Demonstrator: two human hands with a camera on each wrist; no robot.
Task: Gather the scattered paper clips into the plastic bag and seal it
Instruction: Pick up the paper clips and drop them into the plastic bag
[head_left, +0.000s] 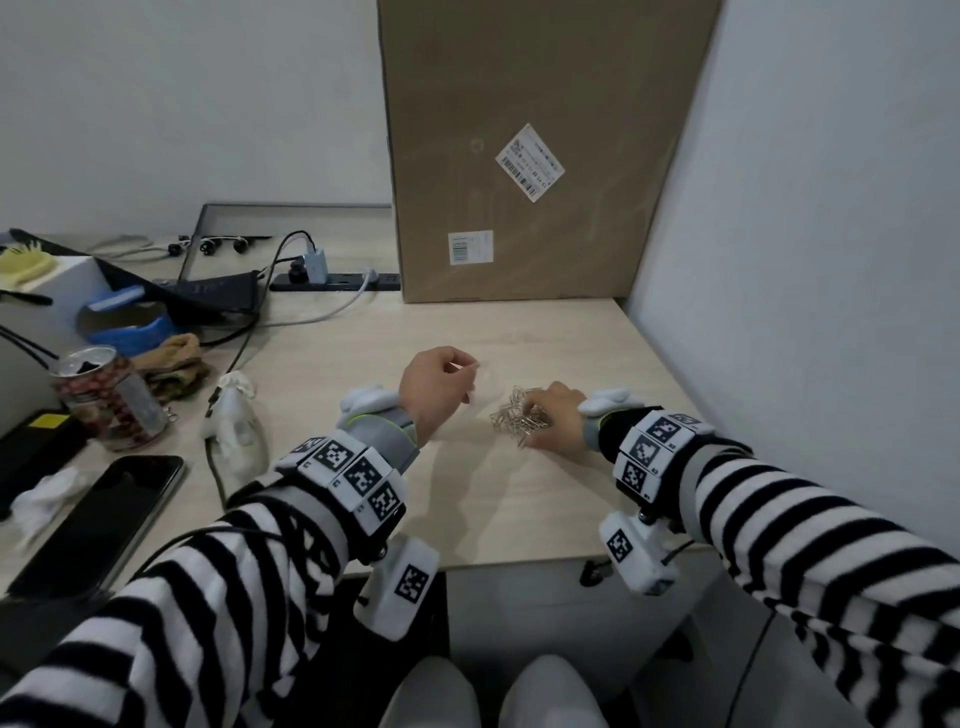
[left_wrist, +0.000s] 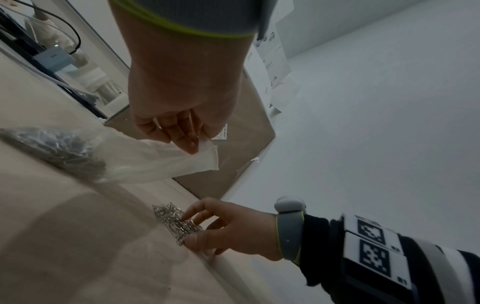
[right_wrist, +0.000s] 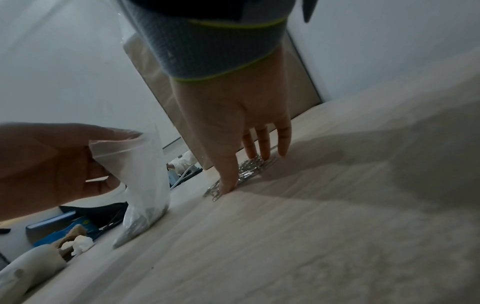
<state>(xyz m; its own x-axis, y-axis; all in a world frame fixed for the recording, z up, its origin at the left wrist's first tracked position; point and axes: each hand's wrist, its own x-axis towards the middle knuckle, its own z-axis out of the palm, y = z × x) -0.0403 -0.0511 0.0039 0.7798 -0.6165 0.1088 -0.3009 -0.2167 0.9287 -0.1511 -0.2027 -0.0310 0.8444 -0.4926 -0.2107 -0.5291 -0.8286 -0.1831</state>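
A loose heap of silver paper clips (head_left: 511, 415) lies on the light wooden table (head_left: 519, 509), right of centre. My right hand (head_left: 550, 415) sits on the heap, with fingers over the clips (left_wrist: 174, 220) and the thumb at their near end, pinching them. My left hand (head_left: 457, 376) pinches the top edge of a clear plastic bag (left_wrist: 155, 162) and holds its mouth up just left of the heap. The bag's bottom rests on the table, and a dark mass of clips (right_wrist: 137, 226) lies inside it. In the head view the bag (head_left: 480, 387) barely shows.
A tall cardboard box (head_left: 530, 156) stands behind the hands, and a white wall (head_left: 805, 260) closes the right side. To the left are a drink can (head_left: 104, 400), a black phone (head_left: 104, 525), a white pouch (head_left: 236, 426), cables and a power strip (head_left: 337, 280).
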